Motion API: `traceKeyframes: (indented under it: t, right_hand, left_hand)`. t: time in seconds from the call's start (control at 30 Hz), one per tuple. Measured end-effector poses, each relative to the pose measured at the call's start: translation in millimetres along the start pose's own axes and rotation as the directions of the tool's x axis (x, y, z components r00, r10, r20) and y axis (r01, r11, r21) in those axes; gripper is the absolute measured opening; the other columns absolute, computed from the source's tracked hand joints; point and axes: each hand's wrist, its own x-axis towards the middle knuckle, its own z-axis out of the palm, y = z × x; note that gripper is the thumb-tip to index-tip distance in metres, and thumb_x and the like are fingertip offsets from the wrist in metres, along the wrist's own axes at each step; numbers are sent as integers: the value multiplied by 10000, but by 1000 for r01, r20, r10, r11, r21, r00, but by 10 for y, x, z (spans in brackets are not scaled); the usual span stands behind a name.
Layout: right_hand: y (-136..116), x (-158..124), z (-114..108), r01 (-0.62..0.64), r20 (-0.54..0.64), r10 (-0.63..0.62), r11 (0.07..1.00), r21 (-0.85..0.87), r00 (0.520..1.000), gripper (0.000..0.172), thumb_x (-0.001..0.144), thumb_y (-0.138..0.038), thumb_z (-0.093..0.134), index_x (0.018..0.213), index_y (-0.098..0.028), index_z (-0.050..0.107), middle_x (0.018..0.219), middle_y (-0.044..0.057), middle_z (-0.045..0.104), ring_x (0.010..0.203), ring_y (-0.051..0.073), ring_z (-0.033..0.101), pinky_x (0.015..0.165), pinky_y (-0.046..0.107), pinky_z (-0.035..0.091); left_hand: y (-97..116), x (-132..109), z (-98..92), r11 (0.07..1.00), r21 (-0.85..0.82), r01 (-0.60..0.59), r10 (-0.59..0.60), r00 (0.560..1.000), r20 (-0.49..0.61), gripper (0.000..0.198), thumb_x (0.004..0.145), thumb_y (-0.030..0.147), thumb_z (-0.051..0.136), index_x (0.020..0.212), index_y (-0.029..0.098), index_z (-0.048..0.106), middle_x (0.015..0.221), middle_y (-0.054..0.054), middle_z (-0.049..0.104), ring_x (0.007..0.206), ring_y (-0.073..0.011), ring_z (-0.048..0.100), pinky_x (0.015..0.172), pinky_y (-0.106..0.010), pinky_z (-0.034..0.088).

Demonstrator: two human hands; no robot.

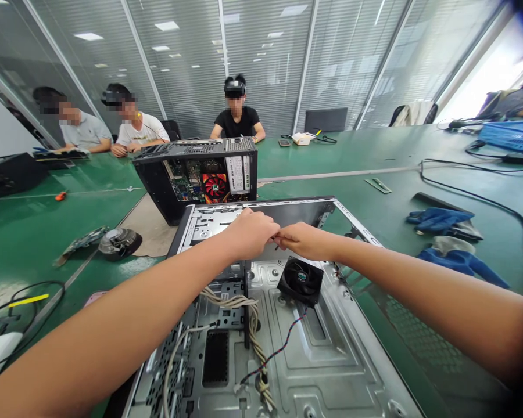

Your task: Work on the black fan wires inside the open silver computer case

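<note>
1. My left hand (250, 232) is at frame centre with the fingers curled in. The grip is closed, and the knuckles hide whatever is inside it.
2. My right hand (304, 240) enters from the right with its fingertips pinched together, meeting the left hand's fingertips. The grip is closed, but the pinched item is too small to tell.
3. Both hands are over the far end of the open silver sheet-metal computer case (331, 360). It lies on its side on the green bench (26, 232) and fills the lower centre of the frame.
4. A square black cooling fan (300, 280) lies tilted on the case floor just below the right hand. A thin red-and-blue twisted wire (283, 348) runs from it toward the lower centre.
5. A beige bundle of cables (253, 325) loops along the case floor below the left wrist.
6. Above the hands at upper centre stands a black computer tower (157, 180). Its open side faces me, showing boards and a red fan inside.
7. At mid-left, a round grey cooler (119, 241) lies on the bench, touching a green circuit board (81, 244).
8. At mid-right, two blue fabric gloves (436, 219) lie on the bench, well apart from the case.
9. Three seated people (237, 122) are at the far edge of the bench, from upper left to centre.
</note>
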Motion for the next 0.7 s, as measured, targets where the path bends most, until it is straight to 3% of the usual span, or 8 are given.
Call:
traceKeyframes:
  t: [0.7]
  right_hand:
    - [24,-9,0,-8,-2,8,1000,-29,1000,250,920,-226,404,799,-175,617,864,80,721,787,192,626,726,294,420]
  left_hand:
    - [-7,5,-4,1000,-12,26,-26,1000,-12,132,899,228,542,866,185,662,887,-50,699,881,-214,616,737,-340,326]
